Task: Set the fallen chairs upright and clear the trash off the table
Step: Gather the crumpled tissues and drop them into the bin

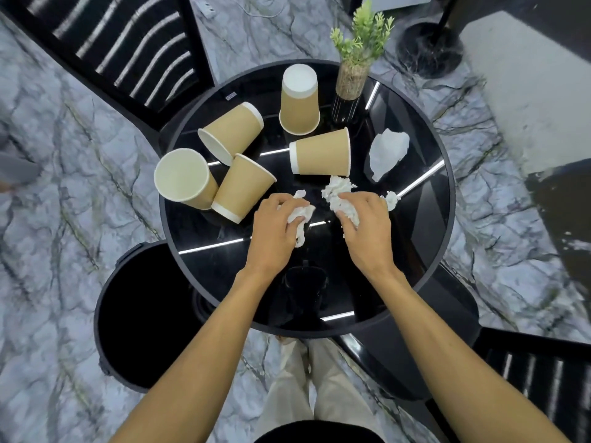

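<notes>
On the round black glass table (425, 219) my left hand (275, 225) is closed around a crumpled white tissue (300, 215). My right hand (367, 225) grips another crumpled white tissue (339, 193). A third tissue wad (388, 153) lies loose at the table's right. Several tan paper cups lie on the table: one upside down (299, 100) at the back, the others tipped on their sides (321, 153), (232, 131), (241, 187), (185, 179).
A small potted plant (356, 59) stands at the table's back edge. A black round bin (144, 314) sits open on the floor at the table's left front. Black slatted chairs are at the back left (121, 49) and front right (531, 372). Marble floor surrounds everything.
</notes>
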Demonstrator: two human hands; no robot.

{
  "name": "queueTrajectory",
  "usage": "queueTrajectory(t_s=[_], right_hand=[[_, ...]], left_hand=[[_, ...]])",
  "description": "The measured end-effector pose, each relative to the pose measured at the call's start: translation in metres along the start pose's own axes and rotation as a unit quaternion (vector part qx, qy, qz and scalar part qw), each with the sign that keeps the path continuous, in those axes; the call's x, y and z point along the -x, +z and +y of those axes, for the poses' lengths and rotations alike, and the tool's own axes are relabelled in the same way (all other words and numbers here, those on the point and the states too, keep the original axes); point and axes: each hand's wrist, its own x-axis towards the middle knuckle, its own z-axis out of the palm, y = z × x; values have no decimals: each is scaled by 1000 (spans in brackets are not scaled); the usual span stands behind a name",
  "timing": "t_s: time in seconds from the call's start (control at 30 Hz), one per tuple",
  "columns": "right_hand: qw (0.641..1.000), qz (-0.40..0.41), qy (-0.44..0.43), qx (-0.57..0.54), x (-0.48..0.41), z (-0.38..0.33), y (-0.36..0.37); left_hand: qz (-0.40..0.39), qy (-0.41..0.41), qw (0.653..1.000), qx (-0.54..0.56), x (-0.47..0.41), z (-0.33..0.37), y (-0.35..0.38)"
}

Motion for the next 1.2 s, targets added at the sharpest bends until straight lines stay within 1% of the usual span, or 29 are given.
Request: queueTrajectory(t_s=[0.13,0.23,0.3,0.5,0.63,0.73,0.83,0.93,1.03,1.1,1.17,1.2], right_hand=[[999,-18,-11,42,-26,3,16],[995,-47,-10,83,-30,9,29],[993,-53,-10,102,-28,13,35],[999,-18,-1,33,-21,13,32],[1000,16,3,2,-9,10,11],[998,46,16,33,-4,16,-17],[994,71,48,71,-6,31,-45],[993,40,71,90,-13,50,-55],[993,-13,81,79,-20,63,-47],[994,-28,63,83,-21,69,-39],[993,-25,39,106,-20,72,-32],[993,-18,35,113,-20,74,-29]], left_hand=[[0,0,1000,-9,-11,-5,5],[-6,-8,1000,-1,-9,-13,13],[-10,-9,1000,-3,-7,-17,17],[-21,-12,1000,14,-2,-19,18],[-21,-9,999,32,-1,-10,15],[-19,-1,999,41,-4,2,13],[-20,8,999,45,-12,14,16],[-20,14,999,42,-21,23,24],[-31,36,999,-6,-35,26,37],[-65,59,995,-46,-43,24,47],[-110,59,989,-73,-46,21,56],[-120,61,987,-89,-46,20,61]])
